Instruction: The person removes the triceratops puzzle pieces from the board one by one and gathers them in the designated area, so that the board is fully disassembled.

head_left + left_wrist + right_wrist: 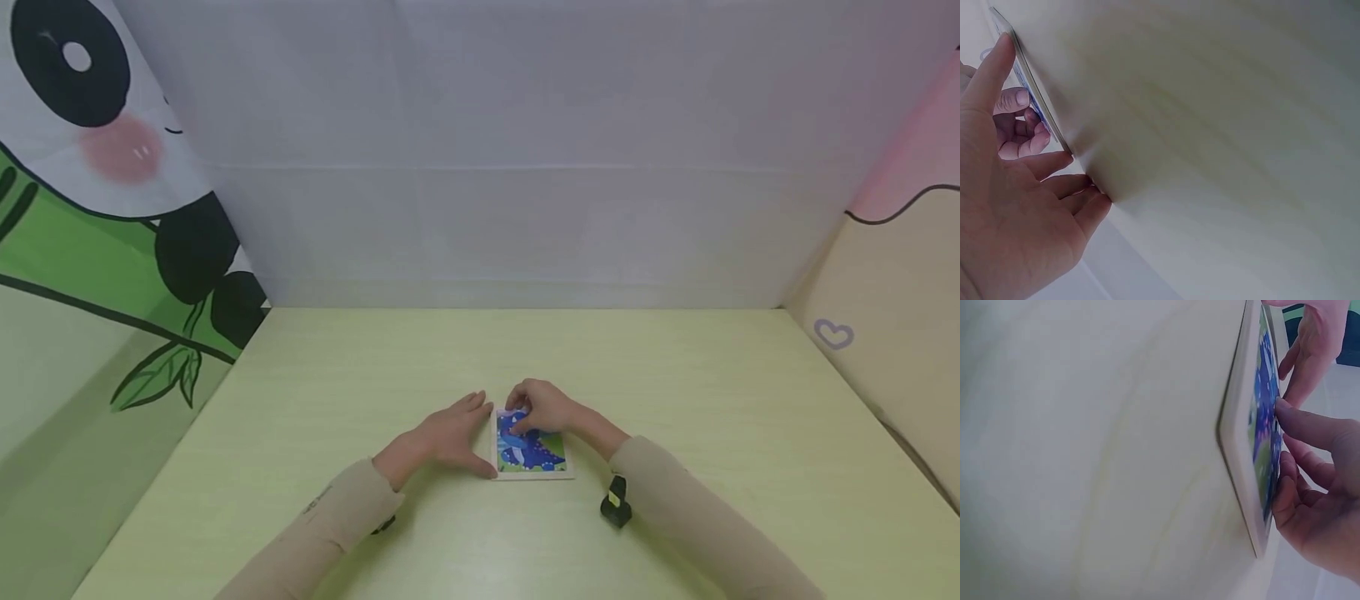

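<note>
A small square board (536, 477) with a pale raised rim lies flat on the table; its colourful picture (528, 454) shows a blue dinosaur. My left hand (453, 433) is spread along its left side, thumb at the near corner and fingertips by the far one. In the left wrist view those fingers (1088, 209) reach down to the tabletop beside the board. Over the upper part of the picture, my right hand (545, 406) has its fingers bent. Seen from the right wrist, its thumb (1310, 425) touches the picture; I cannot tell whether a piece is pinched there.
The pale yellow table (675, 375) extends around the board on every side. A grey-white cloth wall (480, 167) stands along its back edge, with printed panels at the left (82, 217) and right (892, 308). A small black wrist device (617, 504) hangs at the right cuff.
</note>
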{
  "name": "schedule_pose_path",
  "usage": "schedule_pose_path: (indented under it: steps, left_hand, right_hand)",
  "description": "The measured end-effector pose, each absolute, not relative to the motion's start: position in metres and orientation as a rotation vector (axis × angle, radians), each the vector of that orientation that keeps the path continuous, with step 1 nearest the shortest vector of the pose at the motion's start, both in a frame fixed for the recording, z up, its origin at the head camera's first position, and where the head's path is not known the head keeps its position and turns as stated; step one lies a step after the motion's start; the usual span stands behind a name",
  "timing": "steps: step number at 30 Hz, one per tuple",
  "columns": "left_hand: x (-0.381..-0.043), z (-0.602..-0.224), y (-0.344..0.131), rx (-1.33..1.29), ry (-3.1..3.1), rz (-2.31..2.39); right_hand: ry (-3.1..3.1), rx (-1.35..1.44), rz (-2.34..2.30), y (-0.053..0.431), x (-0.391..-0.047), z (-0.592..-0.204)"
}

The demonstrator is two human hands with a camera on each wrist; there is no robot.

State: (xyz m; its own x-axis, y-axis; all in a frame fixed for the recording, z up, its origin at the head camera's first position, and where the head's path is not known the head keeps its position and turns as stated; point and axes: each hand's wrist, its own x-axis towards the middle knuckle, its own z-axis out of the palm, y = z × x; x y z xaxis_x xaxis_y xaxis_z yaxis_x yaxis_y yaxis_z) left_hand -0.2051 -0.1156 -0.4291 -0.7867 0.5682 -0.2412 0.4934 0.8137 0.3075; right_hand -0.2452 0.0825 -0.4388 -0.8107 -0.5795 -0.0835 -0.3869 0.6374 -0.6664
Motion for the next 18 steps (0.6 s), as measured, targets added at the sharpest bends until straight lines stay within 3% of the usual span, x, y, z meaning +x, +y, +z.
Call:
schedule_pose_path:
  steps: [18]
  left_hand:
    - [-0.2061,-0.4315,-0.1158,0.788,2.673,0.333]
  right_hand:
    - [2.587,-0.754,-1.006,0.0814,-0.239,-0.4387]
